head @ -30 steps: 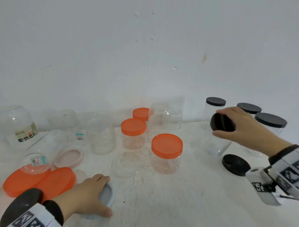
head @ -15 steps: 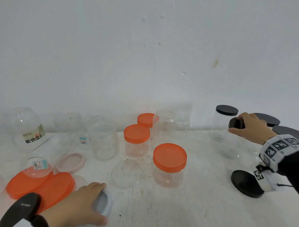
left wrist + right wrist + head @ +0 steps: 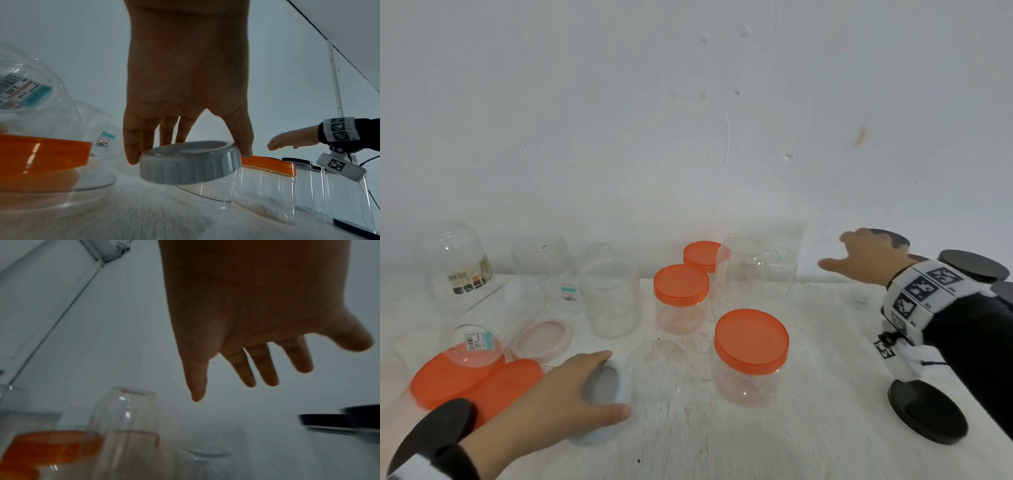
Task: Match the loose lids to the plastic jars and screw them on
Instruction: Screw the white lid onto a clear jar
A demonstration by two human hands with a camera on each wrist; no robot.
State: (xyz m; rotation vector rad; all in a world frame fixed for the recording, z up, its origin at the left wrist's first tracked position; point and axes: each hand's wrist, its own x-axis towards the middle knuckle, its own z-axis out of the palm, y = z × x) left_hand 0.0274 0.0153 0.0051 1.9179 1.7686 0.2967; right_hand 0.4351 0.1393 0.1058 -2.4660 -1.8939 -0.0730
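Observation:
My left hand (image 3: 571, 394) grips a pale grey ribbed lid (image 3: 606, 387) at the table's front left; the left wrist view shows the fingers (image 3: 131, 146) and thumb curled round the lid (image 3: 190, 162), tilted just above the table. My right hand (image 3: 859, 260) hovers open with spread fingers at the back right, in front of clear jars with black lids (image 3: 972, 265). It holds nothing, as the right wrist view of this hand (image 3: 257, 353) confirms. A loose black lid (image 3: 924, 411) lies at the front right. An open clear jar (image 3: 613, 298) stands left of centre.
Three orange-lidded jars (image 3: 751, 337) (image 3: 680, 284) (image 3: 703, 255) stand mid-table, with an upturned clear jar (image 3: 743, 270) behind. A clear jar (image 3: 655, 371) lies beside my left hand. Two large orange lids (image 3: 448, 377), a pink lid (image 3: 541, 339) and several clear jars crowd the left. The wall runs close behind.
My right hand carried a black lid to a jar at the back right, let go of it, and now reaches left with open fingers. My left hand has kept hold of the pale lid.

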